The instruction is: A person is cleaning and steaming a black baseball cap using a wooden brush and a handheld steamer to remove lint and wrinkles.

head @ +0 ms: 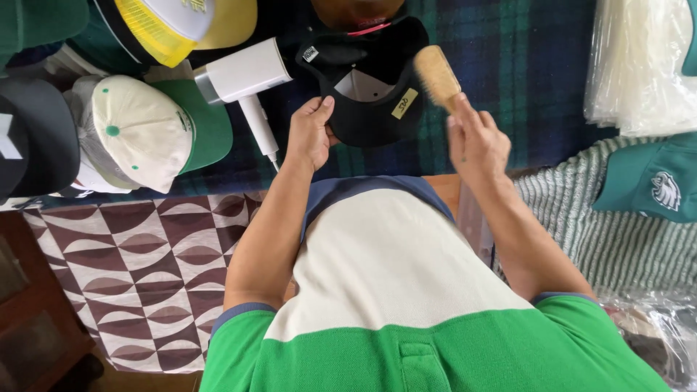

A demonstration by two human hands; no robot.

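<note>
Fingers of the left hand (311, 134) are curled round the near edge of a black cap (374, 87), thumb on top, pinching it; those of the right hand (475, 141) are wrapped narrowly about the handle of a wooden brush (437, 75), whose pale head rises beside the cap's right side, close to it, though contact cannot be told.

Largest of all is the dark green and blue plaid cloth (530, 65) that carries the work, spread across the far half of the view. The black cap sits over its middle, turned underside up, with a small yellowish sticker on the brim. At the near left edge of the plaid lies a brown and cream patterned cloth (145, 268). A green and white striped fabric (617, 239) covers the right side, and a stack of clear plastic bags (639, 65) rests at the far right corner.

On the left sits a cream cap with a green brim (149, 131), and beyond it a yellow and white cap (181, 22). A teal cap (653, 181) lies on the striped fabric. Between the cream cap and the black cap rests a white handheld steamer (247, 80), its handle pointing toward the near edge, just beside the left hand.
</note>
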